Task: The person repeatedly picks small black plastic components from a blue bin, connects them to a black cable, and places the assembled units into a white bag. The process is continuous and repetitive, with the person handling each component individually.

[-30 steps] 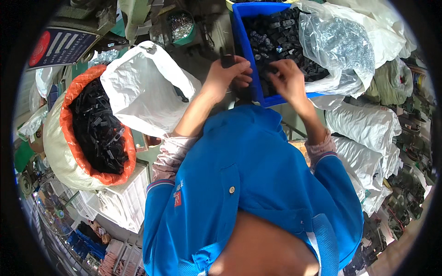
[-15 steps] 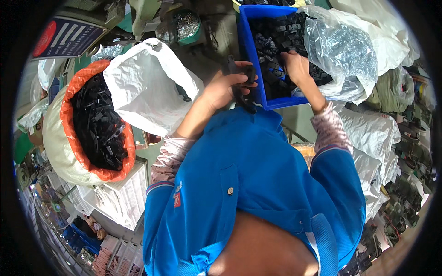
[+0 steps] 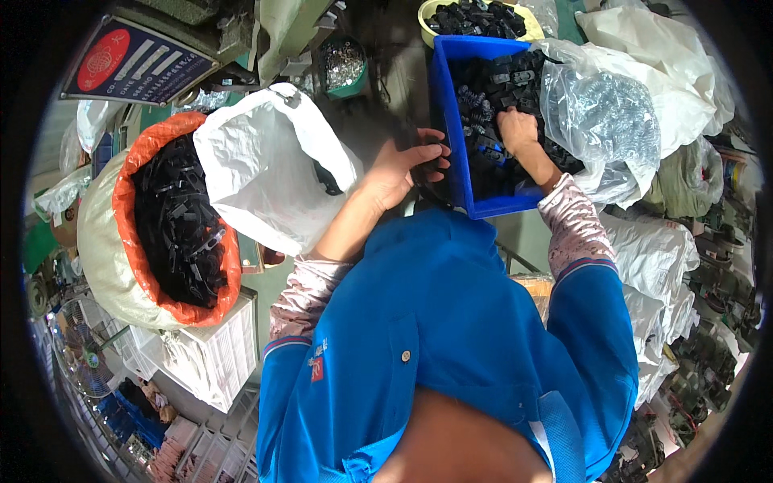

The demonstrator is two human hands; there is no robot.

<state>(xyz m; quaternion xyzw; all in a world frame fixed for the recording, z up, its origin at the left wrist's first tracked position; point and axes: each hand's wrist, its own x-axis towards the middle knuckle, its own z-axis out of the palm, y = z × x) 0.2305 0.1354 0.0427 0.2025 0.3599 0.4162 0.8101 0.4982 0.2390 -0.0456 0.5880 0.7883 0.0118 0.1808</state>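
My left hand (image 3: 396, 173) is closed round a dark black plastic part (image 3: 431, 167), just left of the blue bin. The part blends into the shadow behind it, so its outline is hard to make out. My right hand (image 3: 519, 133) reaches into the blue bin (image 3: 460, 173), its fingers curled down among small black plastic parts (image 3: 475, 109). Its fingertips are hidden, and I cannot make out what is between them. Some black coiled springs or ribbed pieces and a few blue bits lie among the parts near that hand.
A clear bag of small metal pieces (image 3: 608, 113) overlaps the bin's right side. Behind stands a yellow bowl (image 3: 427, 30) of black parts; a green tub (image 3: 348, 84) holds small metal pieces. Left are an open white bag (image 3: 258, 169) and an orange-lined sack (image 3: 125, 213) of black parts.
The whole view has shifted, so the bin and sacks sit lower in the picture. My right hand stays in the bin with its fingers down among the parts. The left hand still grips its part.
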